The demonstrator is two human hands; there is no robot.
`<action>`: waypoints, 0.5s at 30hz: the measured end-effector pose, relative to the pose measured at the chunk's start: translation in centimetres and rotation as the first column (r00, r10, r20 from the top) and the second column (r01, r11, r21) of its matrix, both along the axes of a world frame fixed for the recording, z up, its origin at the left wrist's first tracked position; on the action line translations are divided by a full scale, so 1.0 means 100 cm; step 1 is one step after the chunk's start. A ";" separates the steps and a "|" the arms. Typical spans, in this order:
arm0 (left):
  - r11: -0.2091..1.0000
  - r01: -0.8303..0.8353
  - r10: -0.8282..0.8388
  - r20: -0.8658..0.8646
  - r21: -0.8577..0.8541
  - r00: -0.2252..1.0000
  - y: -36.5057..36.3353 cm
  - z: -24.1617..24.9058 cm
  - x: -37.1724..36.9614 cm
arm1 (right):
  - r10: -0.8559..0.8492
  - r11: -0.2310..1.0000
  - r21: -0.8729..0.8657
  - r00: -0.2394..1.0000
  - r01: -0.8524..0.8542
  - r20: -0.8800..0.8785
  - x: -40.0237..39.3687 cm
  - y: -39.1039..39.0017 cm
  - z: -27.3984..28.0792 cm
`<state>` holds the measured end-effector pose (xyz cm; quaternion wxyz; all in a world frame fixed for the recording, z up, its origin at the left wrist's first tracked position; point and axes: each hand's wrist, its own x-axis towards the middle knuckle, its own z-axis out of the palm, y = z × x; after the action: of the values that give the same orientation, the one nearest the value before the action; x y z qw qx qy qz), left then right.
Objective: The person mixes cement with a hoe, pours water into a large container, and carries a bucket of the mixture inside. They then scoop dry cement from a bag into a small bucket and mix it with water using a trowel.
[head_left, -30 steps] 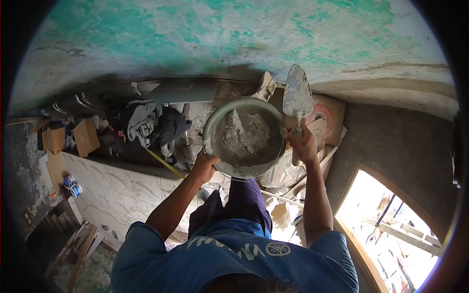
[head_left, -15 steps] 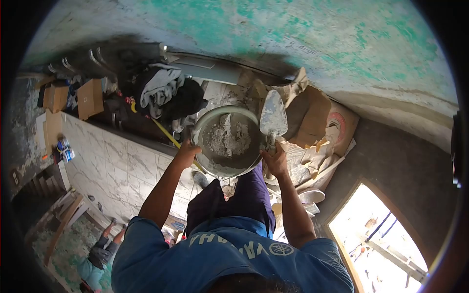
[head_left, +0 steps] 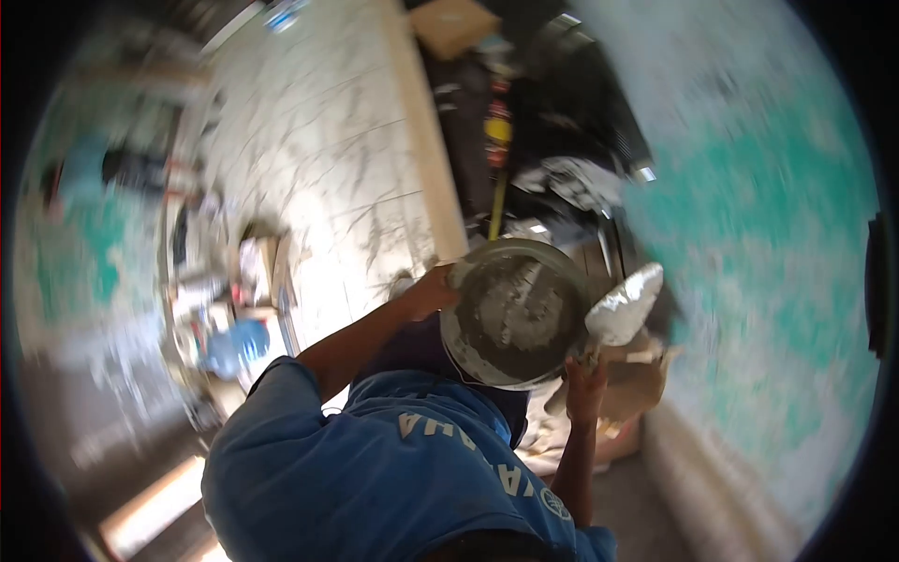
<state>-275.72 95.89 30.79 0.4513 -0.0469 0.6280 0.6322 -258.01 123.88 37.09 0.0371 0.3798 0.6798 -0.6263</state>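
Note:
A round bucket [head_left: 482, 267] is held in front of my body, with grey cement mix [head_left: 526, 304] inside. My left hand [head_left: 434, 290] is closed on the left side of its rim. On the opposite side, my right hand [head_left: 587, 389] grips a trowel [head_left: 626, 305] and presses against the bucket. The trowel's mortar-smeared blade points up and outward, beyond the rim. Fingers under the bucket are hidden, and the view is smeared by motion.
Marble-patterned tiles [head_left: 318, 140] cover the floor at upper left. A green-patched wall [head_left: 768, 234] stands close on the right. A cardboard box [head_left: 454, 26], dark items, a yellow-and-red tool [head_left: 497, 122] and a blue water jug [head_left: 234, 348] lie around. Another person [head_left: 126, 170] is at far left.
My view and body have turned left, so the wall now stands on the right. The bucket and trowel have swung round with me, still in the same hands.

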 end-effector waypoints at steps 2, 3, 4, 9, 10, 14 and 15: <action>0.987 -0.154 0.152 -0.042 -0.054 0.988 -0.028 0.019 0.012 | 0.187 0.981 0.039 0.981 -0.189 0.050 -0.020 -0.013 0.009; 0.972 -0.237 0.236 -0.043 -0.013 0.971 -0.048 0.013 0.020 | 0.289 0.946 0.163 0.957 -0.280 -0.032 -0.029 -0.015 -0.002; 0.949 -0.314 0.314 -0.044 0.026 0.948 -0.067 0.011 0.026 | 0.390 0.894 0.282 0.914 -0.347 -0.113 -0.042 -0.019 -0.007; 0.812 -0.574 0.584 -0.154 0.108 0.797 -0.188 0.033 0.057 | 0.609 0.793 0.076 0.780 -0.605 -0.145 -0.128 -0.127 0.034; 0.836 -0.549 0.547 -0.063 -0.015 0.835 -0.226 0.056 0.056 | 0.643 0.764 0.045 0.756 -0.643 -0.123 -0.146 -0.161 0.039; 0.669 -0.726 0.589 -0.484 -0.157 0.647 -0.336 0.009 0.089 | 0.788 0.613 0.159 0.612 -0.773 -0.063 -0.186 -0.305 0.038; 0.603 -0.784 0.654 -0.473 -0.144 0.590 -0.373 0.010 0.100 | 0.886 0.458 0.298 0.456 -0.838 -0.080 -0.197 -0.321 0.014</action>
<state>-265.70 58.57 31.78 0.0077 -0.2565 0.7244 0.6398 -277.67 91.77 38.49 0.2328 -0.0913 0.8408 -0.4802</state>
